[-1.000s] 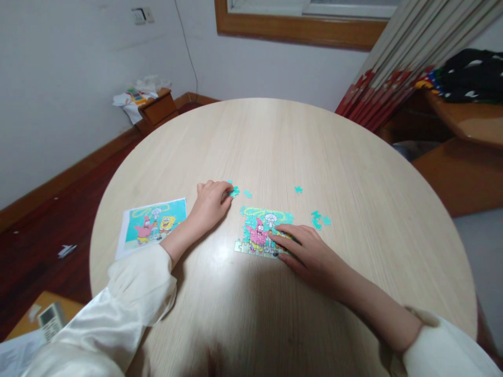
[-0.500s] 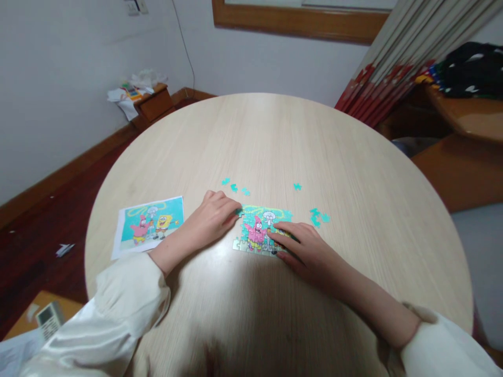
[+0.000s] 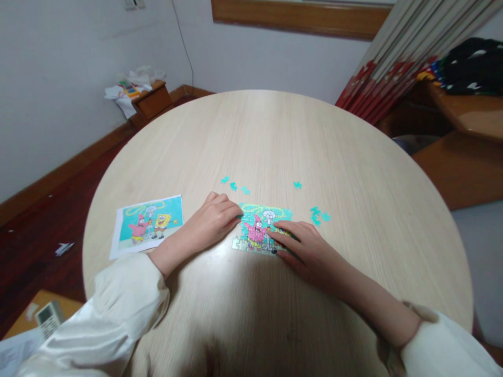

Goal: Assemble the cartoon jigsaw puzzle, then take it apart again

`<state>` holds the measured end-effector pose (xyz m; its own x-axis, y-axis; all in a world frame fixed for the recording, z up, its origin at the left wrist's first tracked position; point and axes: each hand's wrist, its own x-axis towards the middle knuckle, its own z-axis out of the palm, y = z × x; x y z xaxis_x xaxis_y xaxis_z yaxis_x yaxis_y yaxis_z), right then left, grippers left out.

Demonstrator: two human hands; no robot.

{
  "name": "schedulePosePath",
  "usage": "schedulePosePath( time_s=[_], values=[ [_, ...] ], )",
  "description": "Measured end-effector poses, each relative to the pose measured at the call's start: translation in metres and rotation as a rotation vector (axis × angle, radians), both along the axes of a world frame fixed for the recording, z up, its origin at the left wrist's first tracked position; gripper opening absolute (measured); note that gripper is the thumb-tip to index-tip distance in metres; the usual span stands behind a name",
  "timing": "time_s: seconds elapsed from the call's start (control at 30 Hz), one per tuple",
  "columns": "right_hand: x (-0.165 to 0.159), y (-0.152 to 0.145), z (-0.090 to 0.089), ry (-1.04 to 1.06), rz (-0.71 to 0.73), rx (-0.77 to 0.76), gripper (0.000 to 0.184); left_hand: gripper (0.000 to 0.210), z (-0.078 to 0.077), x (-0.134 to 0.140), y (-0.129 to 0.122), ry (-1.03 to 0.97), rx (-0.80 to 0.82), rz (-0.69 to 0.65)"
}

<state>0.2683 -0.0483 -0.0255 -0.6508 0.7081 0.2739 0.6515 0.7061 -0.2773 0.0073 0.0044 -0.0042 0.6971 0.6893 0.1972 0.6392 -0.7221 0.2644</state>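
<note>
At the far left of the round pale wooden table (image 3: 275, 131), a printed cartoon reference picture on white paper (image 3: 147, 225) is lying flat, its long side running left to right and tilting slightly up toward the right. Next, the left hand (image 3: 212, 222) is resting with fingers curled together, their tips pressing against the upper left corner of the partly assembled cartoon jigsaw puzzle (image 3: 261, 230); whether a piece is pinched under them is hidden. The puzzle is lying flat near the table's middle, its long axis running left to right, its lower right part covered by the right hand (image 3: 304, 248), which is lying flat with fingers stretched out and holding nothing. Three loose turquoise puzzle pieces (image 3: 234, 185) are sitting just beyond the left hand, and more turquoise pieces (image 3: 319, 215) are lying right of the puzzle, too small to read.
</note>
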Motion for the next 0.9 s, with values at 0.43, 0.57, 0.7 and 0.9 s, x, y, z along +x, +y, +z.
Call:
schedulePosePath(
  time_s=[0.43, 0.57, 0.7, 0.9],
  values=[
    [0.001, 0.000, -0.001, -0.001, 0.005, 0.002, 0.031, 0.027, -0.002, -0.005, 0.003, -0.022, 0.045, 0.025],
    [0.001, 0.000, -0.001, 0.003, 0.008, -0.003, 0.031, 0.029, 0.002, -0.009, 0.003, -0.062, 0.035, 0.118],
    [0.001, -0.001, 0.000, 0.003, 0.007, 0.005, 0.030, 0.023, 0.004, -0.013, 0.004, -0.090, -0.011, 0.156],
    [0.001, -0.001, 0.000, 0.002, 0.000, 0.000, 0.029, 0.032, 0.001, -0.013, 0.004, -0.038, -0.023, -0.003]
  ],
)
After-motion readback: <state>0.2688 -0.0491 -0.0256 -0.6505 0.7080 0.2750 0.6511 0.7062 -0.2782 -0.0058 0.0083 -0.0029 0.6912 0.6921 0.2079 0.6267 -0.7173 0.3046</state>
